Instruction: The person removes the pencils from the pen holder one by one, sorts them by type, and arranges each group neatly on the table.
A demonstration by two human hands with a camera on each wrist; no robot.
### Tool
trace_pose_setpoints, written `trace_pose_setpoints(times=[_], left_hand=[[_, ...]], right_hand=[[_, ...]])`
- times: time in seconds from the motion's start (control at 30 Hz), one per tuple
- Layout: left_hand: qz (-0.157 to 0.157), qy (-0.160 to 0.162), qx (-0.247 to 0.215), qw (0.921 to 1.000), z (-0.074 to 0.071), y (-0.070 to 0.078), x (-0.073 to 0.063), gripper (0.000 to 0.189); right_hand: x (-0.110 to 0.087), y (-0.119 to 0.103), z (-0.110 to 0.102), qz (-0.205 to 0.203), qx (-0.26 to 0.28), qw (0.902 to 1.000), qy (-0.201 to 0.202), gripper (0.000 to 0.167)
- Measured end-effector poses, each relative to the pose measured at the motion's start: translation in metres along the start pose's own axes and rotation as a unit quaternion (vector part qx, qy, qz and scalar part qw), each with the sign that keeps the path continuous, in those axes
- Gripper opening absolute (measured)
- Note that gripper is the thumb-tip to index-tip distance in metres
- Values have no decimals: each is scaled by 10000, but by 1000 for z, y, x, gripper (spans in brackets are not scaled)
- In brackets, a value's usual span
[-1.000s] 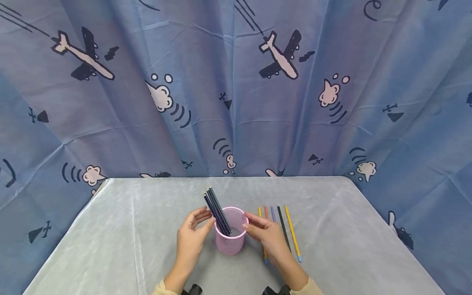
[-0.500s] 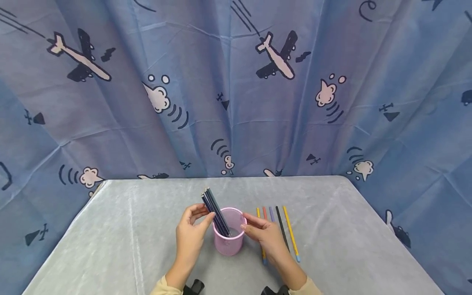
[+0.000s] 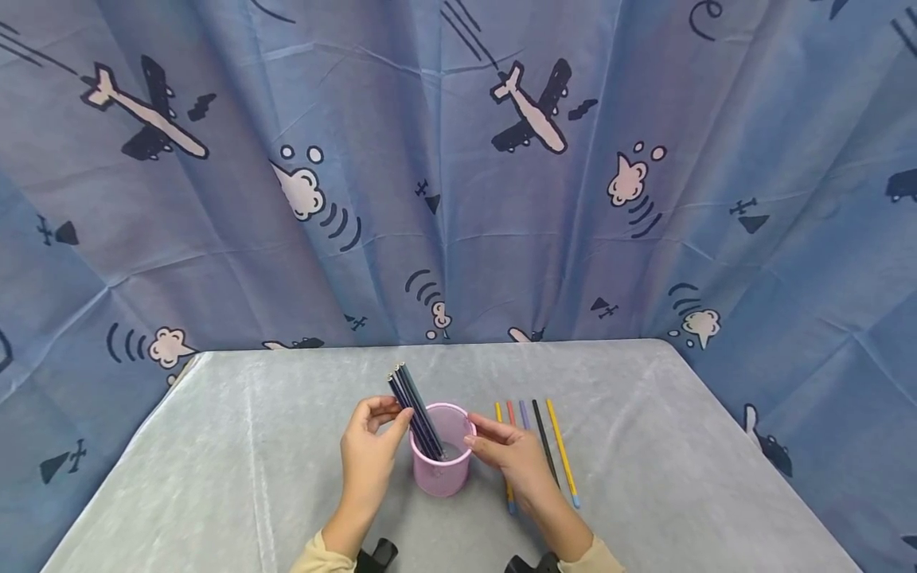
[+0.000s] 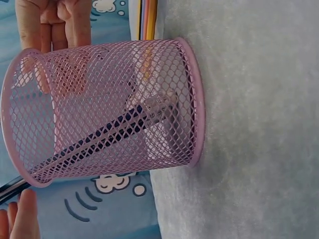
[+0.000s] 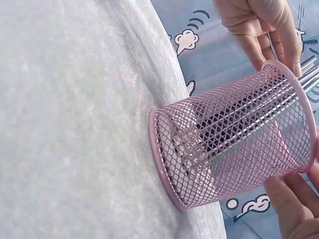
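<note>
A pink mesh pencil cup (image 3: 440,480) stands upright on the cloth in front of me. Several dark pencils (image 3: 413,407) lean inside it, tops tilted over its left rim. My left hand (image 3: 365,458) holds the cup's left side near the rim, thumb and fingers curved beside the pencils. On the opposite side, my right hand (image 3: 521,461) holds the rim with thumb and fingers. In the left wrist view, fingers of the right hand (image 4: 75,22) show partly through the mesh. The right wrist view has the left hand (image 5: 264,15) at the rim, beside the pencils (image 5: 309,72).
Several loose pencils lie side by side right of the cup, among them a yellow one (image 3: 562,450) and a black one (image 3: 544,438). My right hand and forearm partly cover some. A grey-white cloth (image 3: 688,477) covers the table; a blue patterned curtain (image 3: 387,199) hangs behind.
The whole head view has shifted slightly to the left. Both hands, the cup and the pencils keep nearly the same places relative to one another.
</note>
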State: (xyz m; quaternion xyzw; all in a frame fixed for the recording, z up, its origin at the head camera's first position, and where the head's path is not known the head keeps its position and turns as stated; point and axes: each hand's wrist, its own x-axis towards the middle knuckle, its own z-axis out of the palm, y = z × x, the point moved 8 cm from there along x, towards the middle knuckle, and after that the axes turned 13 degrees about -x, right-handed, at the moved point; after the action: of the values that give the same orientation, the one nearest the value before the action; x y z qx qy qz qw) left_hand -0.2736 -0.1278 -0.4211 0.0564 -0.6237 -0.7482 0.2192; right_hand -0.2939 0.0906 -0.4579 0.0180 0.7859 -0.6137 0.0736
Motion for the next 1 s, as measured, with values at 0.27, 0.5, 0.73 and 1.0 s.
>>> trace_pose_setpoints(times=[0.27, 0.5, 0.73, 1.0], left_hand=[[71, 16, 203, 9998, 3, 2, 4, 20], [59, -8, 303, 9995, 6, 6, 5, 17], [62, -21, 369, 9993, 6, 9, 7, 17], [95, -127, 358, 9992, 5, 21, 13, 15]], right_hand=[[0, 1, 0, -65, -23, 10000, -3, 42], [0, 1, -1, -131, 18, 9999, 35, 42], [0, 1, 0, -102, 55, 9999, -33, 44], [-1, 0, 0, -105, -37, 9999, -51, 44]])
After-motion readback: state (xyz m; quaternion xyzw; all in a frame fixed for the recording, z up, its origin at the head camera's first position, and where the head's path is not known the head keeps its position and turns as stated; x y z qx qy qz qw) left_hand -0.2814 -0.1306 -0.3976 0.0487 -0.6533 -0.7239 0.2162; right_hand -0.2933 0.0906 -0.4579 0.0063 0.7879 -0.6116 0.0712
